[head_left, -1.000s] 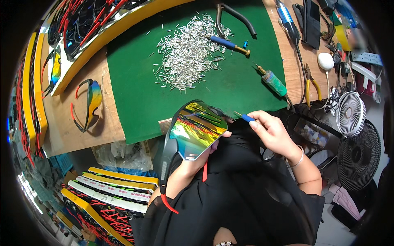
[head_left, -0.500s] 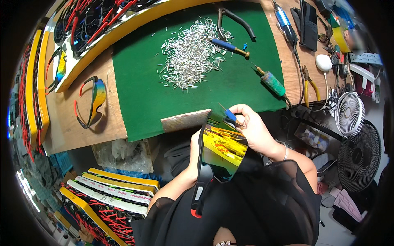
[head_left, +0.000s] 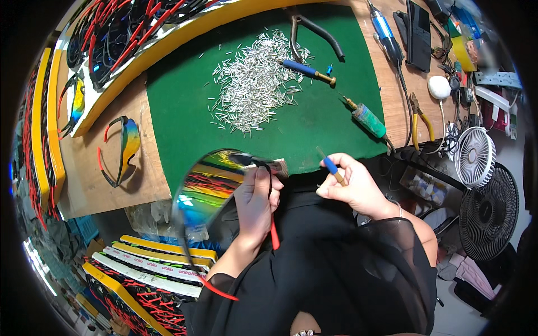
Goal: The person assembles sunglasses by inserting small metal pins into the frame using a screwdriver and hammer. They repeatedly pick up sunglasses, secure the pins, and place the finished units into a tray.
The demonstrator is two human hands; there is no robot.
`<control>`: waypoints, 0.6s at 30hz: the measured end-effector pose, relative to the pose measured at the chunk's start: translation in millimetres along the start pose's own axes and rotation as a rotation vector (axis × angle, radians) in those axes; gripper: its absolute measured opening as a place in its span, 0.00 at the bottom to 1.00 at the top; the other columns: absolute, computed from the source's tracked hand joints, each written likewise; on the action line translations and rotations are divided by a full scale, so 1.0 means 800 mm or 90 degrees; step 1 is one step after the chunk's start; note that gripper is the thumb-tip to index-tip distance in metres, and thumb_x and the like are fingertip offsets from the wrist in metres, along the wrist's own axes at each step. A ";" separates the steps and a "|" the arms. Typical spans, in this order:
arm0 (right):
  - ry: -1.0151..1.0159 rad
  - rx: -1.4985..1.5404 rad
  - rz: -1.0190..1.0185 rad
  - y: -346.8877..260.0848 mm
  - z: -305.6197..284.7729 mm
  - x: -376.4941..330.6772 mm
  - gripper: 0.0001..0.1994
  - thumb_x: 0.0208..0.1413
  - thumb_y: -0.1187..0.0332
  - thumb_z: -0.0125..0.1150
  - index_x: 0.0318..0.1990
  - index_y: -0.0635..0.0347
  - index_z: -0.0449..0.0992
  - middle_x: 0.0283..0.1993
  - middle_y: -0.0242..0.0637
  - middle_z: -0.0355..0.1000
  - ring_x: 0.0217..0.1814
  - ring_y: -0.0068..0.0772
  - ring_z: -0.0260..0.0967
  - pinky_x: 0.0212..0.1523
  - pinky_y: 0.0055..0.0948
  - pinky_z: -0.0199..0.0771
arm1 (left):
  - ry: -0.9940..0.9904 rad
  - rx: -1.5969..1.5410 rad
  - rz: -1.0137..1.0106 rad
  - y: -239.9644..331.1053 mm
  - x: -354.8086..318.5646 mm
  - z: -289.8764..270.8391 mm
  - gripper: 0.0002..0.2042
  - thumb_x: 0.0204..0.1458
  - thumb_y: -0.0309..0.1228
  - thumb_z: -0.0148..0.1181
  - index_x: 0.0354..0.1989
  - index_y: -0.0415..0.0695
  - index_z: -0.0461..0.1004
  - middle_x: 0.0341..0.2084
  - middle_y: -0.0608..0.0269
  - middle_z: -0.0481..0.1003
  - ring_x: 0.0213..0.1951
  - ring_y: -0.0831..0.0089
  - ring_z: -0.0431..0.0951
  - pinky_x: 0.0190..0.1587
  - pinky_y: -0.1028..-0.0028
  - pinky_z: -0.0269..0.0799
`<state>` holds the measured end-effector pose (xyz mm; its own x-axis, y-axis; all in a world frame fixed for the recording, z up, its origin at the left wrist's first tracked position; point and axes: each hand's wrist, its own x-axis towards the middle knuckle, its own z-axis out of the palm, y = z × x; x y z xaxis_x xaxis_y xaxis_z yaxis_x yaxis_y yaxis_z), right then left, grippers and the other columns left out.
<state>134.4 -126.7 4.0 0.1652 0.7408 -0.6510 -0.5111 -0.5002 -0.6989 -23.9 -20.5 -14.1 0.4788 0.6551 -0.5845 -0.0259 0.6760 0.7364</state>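
On the green mat (head_left: 185,106) lies a heap of small metal pins (head_left: 255,84), with a blue-handled screwdriver (head_left: 308,71) and a green-handled tool (head_left: 367,119) beside it. One pair of mirrored sunglasses (head_left: 120,150) rests on the wooden table (head_left: 89,168) left of the mat. Yellow trays (head_left: 42,112) with more glasses stand along the left edge, and white and yellow flat boxes (head_left: 151,263) are stacked below the table. Two small fans (head_left: 475,157) stand on the right. The left hand (head_left: 256,201) is closed on the sunglasses with rainbow lens (head_left: 204,185), gripping near the hinge, above the lap. The right hand (head_left: 353,187) pinches a small blue-handled tool (head_left: 332,167), just beside the glasses, not touching them.
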 end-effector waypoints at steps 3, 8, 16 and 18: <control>-0.059 -0.473 -0.011 -0.017 0.005 -0.006 0.20 0.43 0.75 0.61 0.45 0.65 0.63 0.31 0.40 0.71 0.35 0.31 0.71 0.37 0.26 0.69 | -0.086 0.018 -0.027 0.020 -0.002 0.008 0.14 0.59 0.39 0.43 0.30 0.41 0.66 0.19 0.68 0.67 0.13 0.86 0.56 0.13 0.86 0.49; -0.017 -0.637 -0.184 -0.065 -0.014 -0.013 0.13 0.47 0.70 0.58 0.40 0.64 0.68 0.29 0.44 0.70 0.29 0.41 0.71 0.31 0.31 0.71 | -0.101 0.038 -0.017 0.010 0.002 -0.011 0.11 0.59 0.35 0.41 0.30 0.42 0.65 0.21 0.64 0.70 0.14 0.86 0.57 0.14 0.85 0.51; 0.388 -0.941 -0.608 -0.128 -0.044 0.137 0.08 0.48 0.71 0.54 0.36 0.63 0.69 0.30 0.44 0.65 0.34 0.44 0.65 0.37 0.36 0.66 | -0.155 -0.132 -0.016 -0.018 0.005 -0.012 0.21 0.52 0.43 0.54 0.41 0.36 0.65 0.29 0.55 0.72 0.16 0.82 0.63 0.16 0.83 0.56; 0.432 -1.012 -0.630 -0.127 -0.047 0.148 0.10 0.47 0.70 0.56 0.37 0.62 0.68 0.30 0.41 0.64 0.35 0.40 0.64 0.35 0.35 0.66 | -0.137 -0.074 -0.049 0.001 0.002 0.001 0.18 0.52 0.39 0.53 0.40 0.35 0.65 0.27 0.56 0.72 0.16 0.82 0.63 0.16 0.83 0.56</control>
<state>237.4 -5.1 -12.9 0.2991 0.8916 0.3399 0.9526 -0.2582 -0.1610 -22.7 -18.7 -14.0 0.6584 0.5217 -0.5426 -0.0766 0.7636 0.6412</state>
